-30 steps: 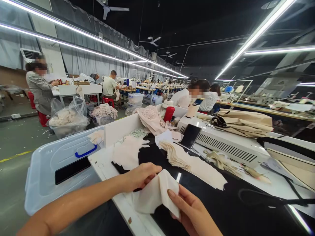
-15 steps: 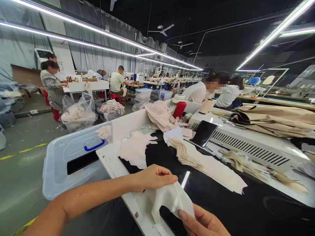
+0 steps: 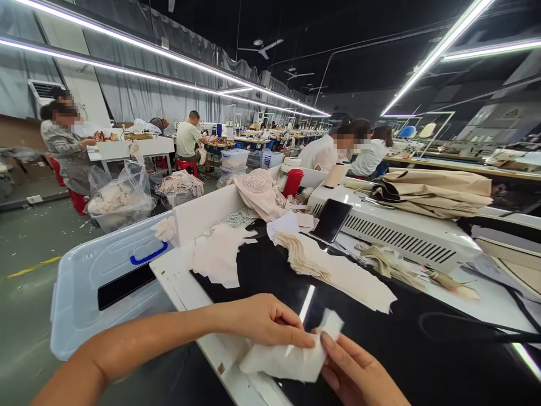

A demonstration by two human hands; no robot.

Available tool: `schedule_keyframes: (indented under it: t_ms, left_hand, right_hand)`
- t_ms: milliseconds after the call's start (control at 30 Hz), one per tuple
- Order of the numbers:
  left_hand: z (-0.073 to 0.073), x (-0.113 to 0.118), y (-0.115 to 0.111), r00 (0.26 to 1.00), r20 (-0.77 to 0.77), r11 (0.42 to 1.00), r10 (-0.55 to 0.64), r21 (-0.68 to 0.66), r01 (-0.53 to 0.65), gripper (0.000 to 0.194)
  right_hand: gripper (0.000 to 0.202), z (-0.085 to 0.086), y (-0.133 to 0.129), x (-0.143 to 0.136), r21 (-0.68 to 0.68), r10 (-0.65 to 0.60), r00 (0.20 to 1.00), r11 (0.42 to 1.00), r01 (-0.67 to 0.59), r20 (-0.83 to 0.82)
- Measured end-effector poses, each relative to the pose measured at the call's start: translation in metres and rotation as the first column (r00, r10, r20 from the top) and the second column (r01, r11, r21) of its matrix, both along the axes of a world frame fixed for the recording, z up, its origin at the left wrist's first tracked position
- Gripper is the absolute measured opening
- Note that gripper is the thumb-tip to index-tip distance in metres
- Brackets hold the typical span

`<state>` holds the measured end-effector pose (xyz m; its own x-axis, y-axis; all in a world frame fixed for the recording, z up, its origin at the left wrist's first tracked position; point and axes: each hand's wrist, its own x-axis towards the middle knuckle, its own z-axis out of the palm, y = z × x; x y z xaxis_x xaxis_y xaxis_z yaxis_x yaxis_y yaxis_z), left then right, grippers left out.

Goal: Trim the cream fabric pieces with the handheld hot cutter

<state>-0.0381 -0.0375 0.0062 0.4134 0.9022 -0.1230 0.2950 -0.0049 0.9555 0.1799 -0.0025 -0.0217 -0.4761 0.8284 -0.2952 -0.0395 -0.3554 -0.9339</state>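
A small off-white cloth piece is stretched between my two hands, over the near edge of the black tabletop. My left hand pinches its upper edge between thumb and fingers. Thumb and fingers of my right hand grip the right end, and a corner of cloth sticks up above them. The two hands nearly touch. Beyond them on the black surface lie a fanned stack of cream cloth pieces and, to the left, some pale pink pieces.
A dark tablet leans by a white vented machine. Left of the table, a black phone lies on a translucent bin lid. A red container and folded beige fabric stand farther back. People sit at other tables.
The view has turned to the right. My hands have come closer together, and the cloth between them is turned and gathered, with one corner now pointing up.
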Motion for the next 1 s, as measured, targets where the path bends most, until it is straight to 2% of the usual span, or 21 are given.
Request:
schedule_keyframes:
  t_ms: [67,100,167,200,267,367,400,467,533,600,733,833,900,1000]
  left_hand:
    - [0.002,-0.007,0.004,0.995,-0.097,1.0,-0.021,0.009,0.022,0.039]
    - [0.003,-0.012,0.007,0.985,-0.175,0.998,-0.014,0.056,0.025,0.037]
    - [0.006,-0.023,0.011,0.922,-0.381,0.971,0.074,0.24,0.021,0.028]
    - [0.008,-0.029,0.014,0.862,-0.48,0.933,0.163,0.359,0.024,0.022]
    - [0.013,-0.04,0.016,0.807,-0.523,0.881,0.275,0.473,0.006,0.014]
    - [0.019,-0.055,0.012,0.768,-0.552,0.829,0.324,0.558,0.051,0.018]
    - [0.02,-0.059,0.009,0.743,-0.59,0.802,0.316,0.584,0.123,0.021]
    - [0.021,-0.065,0.0,0.71,-0.673,0.791,0.209,0.543,0.282,0.027]
    - [0.018,-0.066,-0.009,0.688,-0.724,0.829,0.046,0.412,0.378,0.034]
    - [0.014,-0.062,-0.016,0.697,-0.716,0.851,-0.038,0.343,0.399,0.036]
    - [0.002,-0.035,-0.018,0.763,-0.645,0.801,0.032,0.473,0.367,0.033]
    - [-0.009,-0.005,-0.013,0.814,-0.575,0.748,0.081,0.575,0.332,0.023]
    - [-0.018,0.014,-0.009,0.831,-0.549,0.714,0.09,0.617,0.33,0.015]
    - [-0.03,0.033,-0.005,0.807,-0.578,0.657,0.119,0.656,0.372,0.008]
  right_hand:
    - [0.051,0.004,0.006,-0.001,0.011,-0.082,0.996,0.997,0.082,0.043]
    - [0.051,0.007,0.009,-0.001,0.024,-0.105,0.993,0.994,0.104,0.058]
    - [0.052,0.014,0.014,-0.002,0.048,-0.16,0.986,0.986,0.157,0.05]
    - [0.053,0.018,0.016,-0.002,0.06,-0.196,0.98,0.979,0.194,0.028]
    - [0.056,0.024,0.018,-0.001,0.091,-0.273,0.961,0.957,0.275,-0.034]
    - [0.052,0.027,0.016,0.005,0.211,-0.326,0.943,0.919,0.334,-0.071]
    - [0.049,0.026,0.013,0.009,0.275,-0.311,0.95,0.911,0.309,-0.037]
    - [0.043,0.018,0.005,0.017,0.385,-0.238,0.968,0.903,0.19,0.081]
    - [0.039,0.007,-0.006,0.026,0.416,-0.125,0.97,0.909,0.027,0.21]
    - [0.033,-0.003,-0.017,0.034,0.416,-0.038,0.952,0.904,-0.098,0.305]
    - [0.016,-0.008,-0.034,0.042,0.522,-0.056,0.892,0.827,-0.21,0.448]
    - [0.023,0.0,-0.04,0.045,0.55,-0.07,0.85,0.789,-0.274,0.523]
    - [0.028,0.006,-0.043,0.048,0.534,-0.03,0.835,0.781,-0.324,0.55]
    - [0.026,0.016,-0.047,0.056,0.496,0.098,0.828,0.76,-0.421,0.552]
